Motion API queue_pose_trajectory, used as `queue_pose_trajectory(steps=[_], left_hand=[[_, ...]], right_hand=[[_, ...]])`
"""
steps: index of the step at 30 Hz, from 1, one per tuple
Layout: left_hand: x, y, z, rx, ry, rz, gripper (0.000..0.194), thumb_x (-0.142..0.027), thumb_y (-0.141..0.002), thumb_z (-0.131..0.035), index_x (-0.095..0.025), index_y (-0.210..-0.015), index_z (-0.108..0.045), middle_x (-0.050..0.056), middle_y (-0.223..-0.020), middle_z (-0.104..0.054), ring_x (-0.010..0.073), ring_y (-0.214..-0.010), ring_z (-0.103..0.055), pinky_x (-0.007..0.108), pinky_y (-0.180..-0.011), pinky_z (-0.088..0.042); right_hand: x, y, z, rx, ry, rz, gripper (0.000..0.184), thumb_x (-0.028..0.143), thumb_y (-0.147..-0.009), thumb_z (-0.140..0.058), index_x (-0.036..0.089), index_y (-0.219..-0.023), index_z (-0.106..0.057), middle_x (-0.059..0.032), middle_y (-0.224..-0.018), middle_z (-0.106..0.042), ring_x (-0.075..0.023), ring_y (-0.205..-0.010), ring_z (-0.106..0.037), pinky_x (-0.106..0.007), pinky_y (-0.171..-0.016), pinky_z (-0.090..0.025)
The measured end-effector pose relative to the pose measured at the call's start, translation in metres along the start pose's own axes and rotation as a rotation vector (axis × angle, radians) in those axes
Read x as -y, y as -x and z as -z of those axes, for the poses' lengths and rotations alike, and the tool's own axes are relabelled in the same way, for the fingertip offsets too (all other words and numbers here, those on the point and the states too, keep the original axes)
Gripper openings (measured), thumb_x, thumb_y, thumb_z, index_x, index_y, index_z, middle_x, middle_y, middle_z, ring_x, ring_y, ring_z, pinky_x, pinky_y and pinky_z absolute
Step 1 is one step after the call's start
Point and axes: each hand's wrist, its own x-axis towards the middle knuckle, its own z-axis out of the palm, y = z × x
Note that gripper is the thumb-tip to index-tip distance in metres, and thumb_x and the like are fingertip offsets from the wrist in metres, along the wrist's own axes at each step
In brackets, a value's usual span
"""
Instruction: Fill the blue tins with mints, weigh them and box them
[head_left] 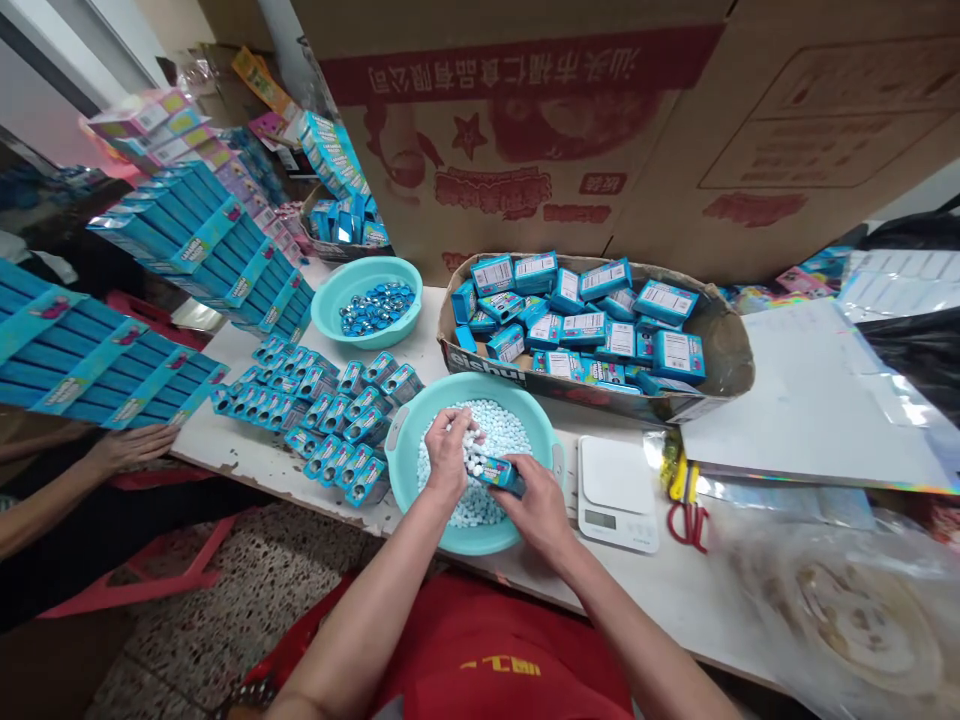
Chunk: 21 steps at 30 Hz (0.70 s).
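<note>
Spanning the scene left to right: white bench (675,580). Big brown carton (562,150) stands along its far side, printing upside down. Far left, tall stacks of banded blue packs (195,240). Centre, against the carton's foot: cut-down cardboard tray (727,350), loosely heaped with small blue boxes. Near side of that, a turquoise basin (480,540) of white pellets. Second turquoise basin (330,315), smaller, farther left; blue foil-like pieces inside. White scale (619,480) just right of the near basin.

Both hands over the near basin. Left hand (448,450): fingers curled together, pinching some of the white pellets (502,425) beside the box end. Right hand (540,500): wrapped round a small blue box (497,472), held tilted above the pellets, one end toward the left hand.

Red-handled scissors (689,508) lie right of the scale. Left of the near basin, rows of little boxes (367,478), round openings upward.
</note>
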Motion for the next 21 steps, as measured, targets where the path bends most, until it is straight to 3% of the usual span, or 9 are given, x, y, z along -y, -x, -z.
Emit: queue_pose_trajectory(steps=[4, 9, 21], left_hand=[[0.004, -0.001, -0.001, 0.014, -0.037, 0.078, 0.031, -0.039, -0.063, -0.072, -0.016, -0.072, -0.054, -0.004, -0.059, -0.055, 0.0078, -0.045, -0.052, 0.019, -0.043, -0.039], [0.001, -0.002, -0.003, 0.009, 0.004, -0.027, 0.026, -0.035, -0.066, -0.070, -0.016, -0.069, -0.053, -0.005, -0.052, -0.051, 0.0084, -0.045, -0.051, 0.020, -0.046, -0.039], [-0.007, 0.003, -0.009, 0.074, -0.039, 0.001, 0.024, -0.037, -0.071, -0.065, -0.016, -0.071, -0.053, -0.004, -0.053, -0.054, 0.0113, -0.048, -0.056, 0.023, -0.051, -0.045]], right_hand=[[0.002, -0.005, 0.003, -0.014, 0.006, -0.069, 0.027, 0.023, -0.071, -0.062, 0.021, -0.098, -0.057, -0.0057, -0.097, -0.066, -0.0253, -0.091, -0.061, -0.036, -0.078, -0.045], [0.009, -0.003, 0.008, -0.043, 0.027, -0.034, 0.026, 0.022, -0.073, -0.059, 0.023, -0.099, -0.058, -0.0051, -0.098, -0.066, -0.0245, -0.093, -0.061, -0.035, -0.080, -0.043], [0.011, -0.008, 0.013, -0.009, -0.018, -0.073, 0.026, 0.023, -0.072, -0.061, 0.024, -0.098, -0.058, -0.0044, -0.096, -0.066, -0.0247, -0.091, -0.062, -0.035, -0.077, -0.045]])
